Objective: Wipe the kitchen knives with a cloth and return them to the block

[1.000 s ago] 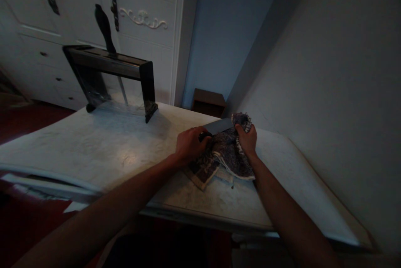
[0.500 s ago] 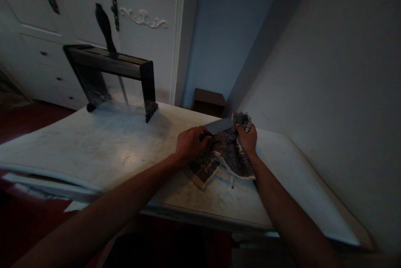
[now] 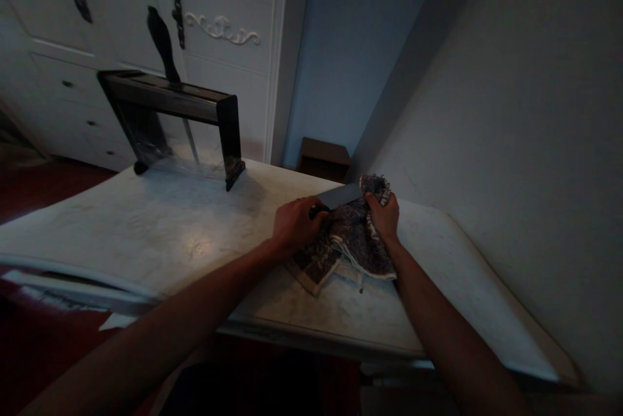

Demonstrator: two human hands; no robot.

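My left hand (image 3: 300,224) is closed around the black handle of a knife (image 3: 339,196), whose wide blade points right. In my right hand (image 3: 384,215) is the upper part of a dark patterned cloth (image 3: 363,244) with pale edges, gripped near the blade's tip. The tip end of the blade is hidden by the cloth. Lower folds of the cloth hang below and between both hands, onto the white marbled tabletop (image 3: 204,221).
A black knife stand (image 3: 170,95) with clear panels stands at the back left, a black-handled tool (image 3: 163,43) upright in it. Behind are white cabinets (image 3: 228,78) and a small brown box-shaped unit (image 3: 324,159). A grey wall (image 3: 511,111) borders the table's right side.
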